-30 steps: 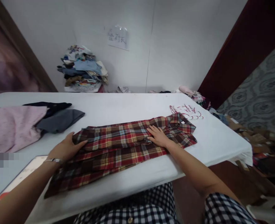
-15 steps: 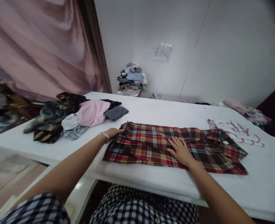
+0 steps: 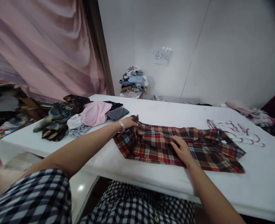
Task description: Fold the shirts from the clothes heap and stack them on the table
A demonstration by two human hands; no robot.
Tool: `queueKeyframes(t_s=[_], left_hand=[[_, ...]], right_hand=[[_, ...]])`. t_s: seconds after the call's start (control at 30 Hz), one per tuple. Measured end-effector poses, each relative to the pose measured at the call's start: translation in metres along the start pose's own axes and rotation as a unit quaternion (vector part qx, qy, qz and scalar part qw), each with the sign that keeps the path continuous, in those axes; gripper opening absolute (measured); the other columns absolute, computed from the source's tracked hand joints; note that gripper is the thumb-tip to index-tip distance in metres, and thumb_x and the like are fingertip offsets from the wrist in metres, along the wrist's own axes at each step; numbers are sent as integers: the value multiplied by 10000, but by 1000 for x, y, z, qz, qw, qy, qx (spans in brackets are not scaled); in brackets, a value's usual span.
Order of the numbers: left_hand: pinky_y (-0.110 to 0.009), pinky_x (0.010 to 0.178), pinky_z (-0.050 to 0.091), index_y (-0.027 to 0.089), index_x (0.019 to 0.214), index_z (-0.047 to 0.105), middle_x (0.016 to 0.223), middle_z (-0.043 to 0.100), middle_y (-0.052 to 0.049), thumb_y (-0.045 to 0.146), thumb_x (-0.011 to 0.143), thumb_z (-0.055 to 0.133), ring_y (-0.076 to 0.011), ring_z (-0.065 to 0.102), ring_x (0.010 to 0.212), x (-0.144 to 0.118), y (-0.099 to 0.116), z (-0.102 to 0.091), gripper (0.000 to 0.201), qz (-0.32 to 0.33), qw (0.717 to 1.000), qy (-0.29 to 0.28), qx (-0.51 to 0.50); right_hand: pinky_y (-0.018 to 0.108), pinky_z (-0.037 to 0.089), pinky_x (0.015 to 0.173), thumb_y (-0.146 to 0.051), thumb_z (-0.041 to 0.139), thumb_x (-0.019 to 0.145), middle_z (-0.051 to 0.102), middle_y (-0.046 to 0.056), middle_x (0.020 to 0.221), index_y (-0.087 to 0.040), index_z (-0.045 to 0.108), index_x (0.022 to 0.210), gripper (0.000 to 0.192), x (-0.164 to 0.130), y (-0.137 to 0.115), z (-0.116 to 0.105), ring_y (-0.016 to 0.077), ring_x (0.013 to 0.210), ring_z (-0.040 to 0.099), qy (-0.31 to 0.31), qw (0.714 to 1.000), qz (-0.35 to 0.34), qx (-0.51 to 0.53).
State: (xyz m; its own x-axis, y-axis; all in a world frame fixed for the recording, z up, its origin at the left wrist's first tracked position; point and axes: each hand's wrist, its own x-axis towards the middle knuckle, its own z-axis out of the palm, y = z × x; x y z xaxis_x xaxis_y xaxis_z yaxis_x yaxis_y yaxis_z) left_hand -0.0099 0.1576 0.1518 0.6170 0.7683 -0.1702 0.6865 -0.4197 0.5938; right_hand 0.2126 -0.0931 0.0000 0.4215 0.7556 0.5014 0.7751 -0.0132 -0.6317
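Pinching the bunched hem end of the red, brown and yellow plaid flannel shirt [image 3: 174, 144], the left hand [image 3: 128, 122] has lifted it off the white table [image 3: 162, 113]; half a second ago it lay flat. The right hand [image 3: 182, 150] stays spread, palm down, on the shirt's middle. A pink garment [image 3: 95, 112], seemingly knitted, lies just beyond the left hand.

Soft, even indoor light fills the room and falls brightest on the white desk [image 3: 165, 109], which looks almost washed out, with only faint shadows under the plaid shirt [image 3: 174, 144]. The wide lens bends straight lines near the edges and darkens the upper right corner. The checked sleeve [image 3: 32, 199] nearest the camera is soft and slightly blurred.
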Motion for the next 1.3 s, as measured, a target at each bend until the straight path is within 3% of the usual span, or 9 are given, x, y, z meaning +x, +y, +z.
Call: queueKeyframes(t_s=[0.13, 0.23, 0.43, 0.57, 0.73, 0.9, 1.07, 1.17, 1.3], left_hand=[[-271, 692, 522, 176, 1043, 668, 879, 730, -64, 362, 692, 688, -191, 672, 767, 4, 56, 45, 398, 59, 995, -50, -55], [-274, 741, 533, 199, 1112, 645, 941, 728, -65, 421, 777, 616, -170, 678, 801, 2, 71, 76, 403, 91, 990, -58, -85], [-363, 1040, 382, 159, 1278, 506, 1349, 530, -144, 473, 787, 580, -278, 495, 1240, -1, 16, 76, 588, 40, 995, 73, -64], [-429, 924, 460, 73, 1239, 515, 1232, 598, -234, 563, 708, 624, -353, 572, 1137, -1, -18, 84, 730, -53, 994, 71, -66], [-370, 783, 527, 95, 1081, 602, 1095, 682, -189, 446, 662, 711, -300, 663, 954, 2, -5, 107, 557, -56, 992, 47, -107], [-301, 884, 497, 160, 1207, 525, 1145, 674, -94, 248, 713, 675, -207, 642, 1016, -5, 3, 76, 523, 10, 986, 102, -130], [-354, 888, 492, 165, 1141, 572, 1056, 702, -94, 249, 675, 700, -260, 647, 1001, -6, -54, 32, 490, -20, 988, 153, -11], [-368, 857, 502, 126, 1093, 595, 1028, 708, -134, 269, 675, 692, -289, 656, 978, -5, -87, 32, 452, -79, 989, 121, 8], [-368, 861, 498, 129, 1155, 564, 1085, 694, -142, 316, 694, 672, -287, 649, 1004, -2, -103, 42, 509, -81, 990, 117, -9]], right_hand=[[460, 445, 980, -451, 534, 844, 672, 131, 1126, -177, 676, 1067, 381, 4, -2, -6, 257, 1074, 608, 78, 993, 50, 77], [451, 467, 940, -439, 548, 821, 693, 127, 1067, -171, 693, 1012, 360, 5, -4, -12, 257, 1010, 632, 96, 987, 80, 98], [421, 487, 894, -390, 550, 806, 712, 112, 1008, -174, 709, 952, 305, 6, -6, -19, 248, 955, 648, 105, 982, 105, 114], [410, 498, 863, -360, 534, 814, 714, 97, 990, -192, 706, 949, 275, 8, -4, -18, 238, 933, 650, 103, 986, 91, 94], [411, 509, 851, -318, 525, 820, 716, 98, 948, -189, 707, 908, 240, 8, -3, -18, 233, 911, 655, 127, 988, 58, 64], [420, 498, 899, -270, 510, 841, 711, 94, 975, -204, 707, 925, 224, 6, -4, -25, 224, 961, 645, 180, 983, -3, 27], [427, 504, 904, -246, 497, 853, 711, 82, 967, -218, 701, 952, 228, 4, 1, -24, 215, 954, 646, 183, 982, -38, -19], [423, 520, 882, -237, 489, 855, 710, 83, 971, -214, 697, 966, 237, 5, 1, -17, 213, 937, 650, 125, 991, -38, -34], [443, 475, 959, -264, 492, 872, 689, 96, 1085, -211, 683, 1050, 266, 16, -24, -10, 226, 1056, 615, 54, 997, -41, -42]])
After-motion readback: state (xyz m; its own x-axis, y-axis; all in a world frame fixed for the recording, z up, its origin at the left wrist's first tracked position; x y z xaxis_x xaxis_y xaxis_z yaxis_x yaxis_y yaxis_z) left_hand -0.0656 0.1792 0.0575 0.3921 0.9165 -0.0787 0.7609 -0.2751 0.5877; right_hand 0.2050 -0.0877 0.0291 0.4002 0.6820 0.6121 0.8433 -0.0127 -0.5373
